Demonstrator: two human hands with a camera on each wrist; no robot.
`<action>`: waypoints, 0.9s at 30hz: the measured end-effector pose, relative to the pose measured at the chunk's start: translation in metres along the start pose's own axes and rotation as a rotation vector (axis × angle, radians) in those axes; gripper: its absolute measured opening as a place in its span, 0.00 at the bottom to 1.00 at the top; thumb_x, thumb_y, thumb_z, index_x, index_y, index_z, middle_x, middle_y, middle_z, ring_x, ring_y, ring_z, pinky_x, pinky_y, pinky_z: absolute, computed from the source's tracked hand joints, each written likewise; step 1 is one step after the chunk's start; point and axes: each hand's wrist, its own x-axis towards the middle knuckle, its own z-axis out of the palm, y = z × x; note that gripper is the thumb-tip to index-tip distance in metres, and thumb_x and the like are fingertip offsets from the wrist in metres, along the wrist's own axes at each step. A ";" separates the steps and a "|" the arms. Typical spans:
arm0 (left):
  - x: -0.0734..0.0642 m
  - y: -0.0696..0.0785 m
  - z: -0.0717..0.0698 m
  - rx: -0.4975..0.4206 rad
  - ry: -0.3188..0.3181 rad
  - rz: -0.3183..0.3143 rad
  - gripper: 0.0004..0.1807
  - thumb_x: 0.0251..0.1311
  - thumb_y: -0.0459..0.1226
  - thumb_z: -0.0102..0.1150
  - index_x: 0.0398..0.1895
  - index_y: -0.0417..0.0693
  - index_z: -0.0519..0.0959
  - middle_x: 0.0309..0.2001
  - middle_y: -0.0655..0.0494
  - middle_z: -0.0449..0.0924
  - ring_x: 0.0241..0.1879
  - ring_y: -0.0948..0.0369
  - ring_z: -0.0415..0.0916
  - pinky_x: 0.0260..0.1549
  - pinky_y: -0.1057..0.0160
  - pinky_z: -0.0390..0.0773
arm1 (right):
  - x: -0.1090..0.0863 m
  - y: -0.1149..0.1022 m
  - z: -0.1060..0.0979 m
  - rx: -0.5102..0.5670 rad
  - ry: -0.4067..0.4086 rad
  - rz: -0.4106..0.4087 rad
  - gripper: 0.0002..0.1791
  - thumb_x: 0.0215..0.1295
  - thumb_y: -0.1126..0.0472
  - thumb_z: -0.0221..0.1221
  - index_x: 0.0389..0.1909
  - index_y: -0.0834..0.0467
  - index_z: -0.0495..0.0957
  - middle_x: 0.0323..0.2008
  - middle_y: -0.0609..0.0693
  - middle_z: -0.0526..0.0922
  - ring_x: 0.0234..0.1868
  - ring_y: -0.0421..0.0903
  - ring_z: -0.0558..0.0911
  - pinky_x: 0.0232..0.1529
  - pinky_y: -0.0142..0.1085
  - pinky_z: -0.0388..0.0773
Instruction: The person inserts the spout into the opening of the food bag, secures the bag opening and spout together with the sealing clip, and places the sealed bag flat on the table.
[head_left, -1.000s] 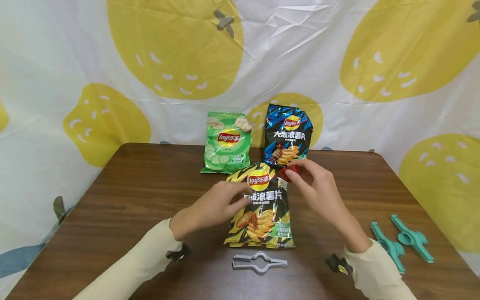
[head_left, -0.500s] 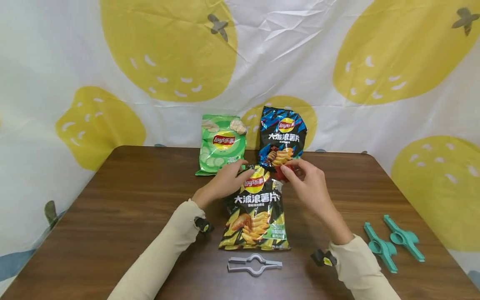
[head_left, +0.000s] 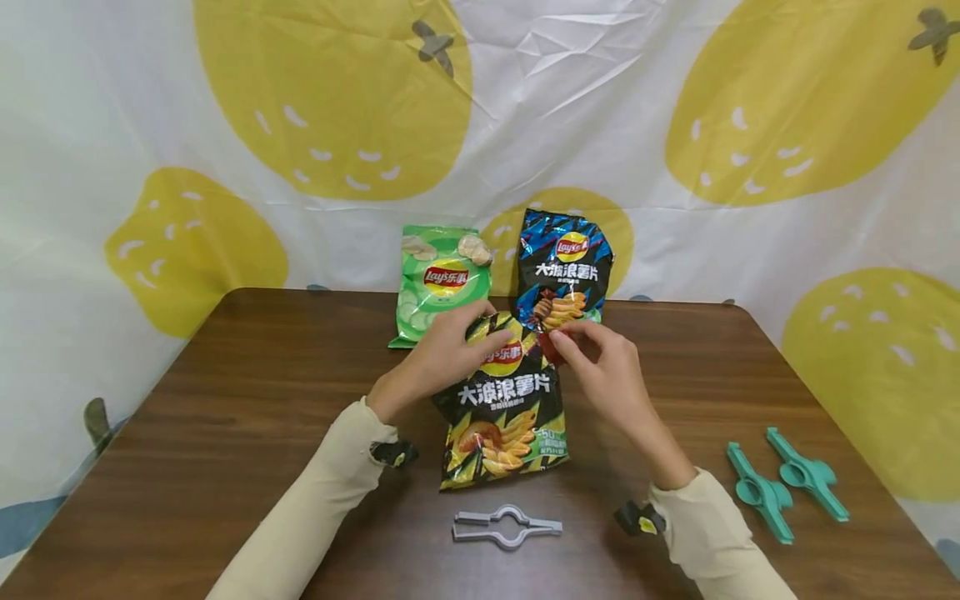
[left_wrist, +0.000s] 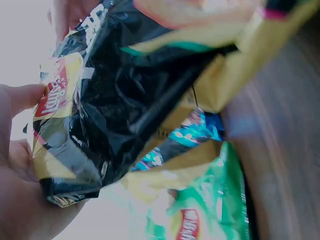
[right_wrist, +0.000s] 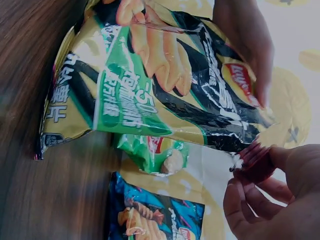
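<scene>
A black and yellow chip bag is held tilted above the table. My left hand grips its upper left edge; the left wrist view shows the thumb on the printed front and the other fingers behind. My right hand pinches a small red ribbed object at the bag's upper right corner. In the right wrist view it touches that corner, where the film looks crumpled and silvery. Its exact kind cannot be made out.
A green chip bag and a blue-black chip bag lean against the lemon-print cloth behind. A grey hinged clamp lies in front. Two teal clamps lie at the right of the wooden table.
My left hand has moved up and taken hold of the bag's upper left edge. The bag has turned and its lower right corner has risen. My right hand has shifted left with the red object.
</scene>
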 end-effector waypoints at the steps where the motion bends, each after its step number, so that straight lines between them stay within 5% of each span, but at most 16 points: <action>1: 0.000 0.004 -0.001 0.000 0.000 0.011 0.14 0.68 0.47 0.61 0.43 0.47 0.79 0.29 0.58 0.78 0.28 0.62 0.73 0.33 0.62 0.74 | 0.000 -0.002 0.001 0.019 -0.003 0.000 0.14 0.70 0.52 0.62 0.42 0.61 0.84 0.32 0.53 0.87 0.32 0.45 0.84 0.33 0.28 0.79; 8: -0.002 0.019 -0.003 -0.020 -0.010 0.114 0.10 0.66 0.45 0.64 0.37 0.47 0.83 0.27 0.61 0.78 0.26 0.65 0.71 0.29 0.66 0.72 | -0.003 -0.012 0.006 0.140 -0.067 -0.058 0.10 0.72 0.59 0.59 0.43 0.63 0.83 0.44 0.54 0.86 0.39 0.44 0.81 0.39 0.26 0.76; 16: -0.002 0.021 -0.005 -0.005 0.035 0.117 0.17 0.66 0.39 0.63 0.20 0.47 0.72 0.17 0.61 0.60 0.19 0.65 0.60 0.25 0.68 0.63 | -0.005 -0.007 0.005 0.269 -0.158 -0.042 0.10 0.73 0.63 0.57 0.47 0.64 0.80 0.41 0.57 0.85 0.41 0.40 0.82 0.43 0.28 0.78; 27: -0.002 0.021 -0.002 0.052 0.085 0.131 0.11 0.66 0.39 0.63 0.26 0.45 0.78 0.19 0.60 0.66 0.20 0.64 0.63 0.24 0.68 0.64 | -0.007 -0.012 0.006 0.233 -0.215 -0.039 0.15 0.67 0.62 0.64 0.53 0.60 0.79 0.44 0.55 0.86 0.40 0.43 0.85 0.41 0.30 0.81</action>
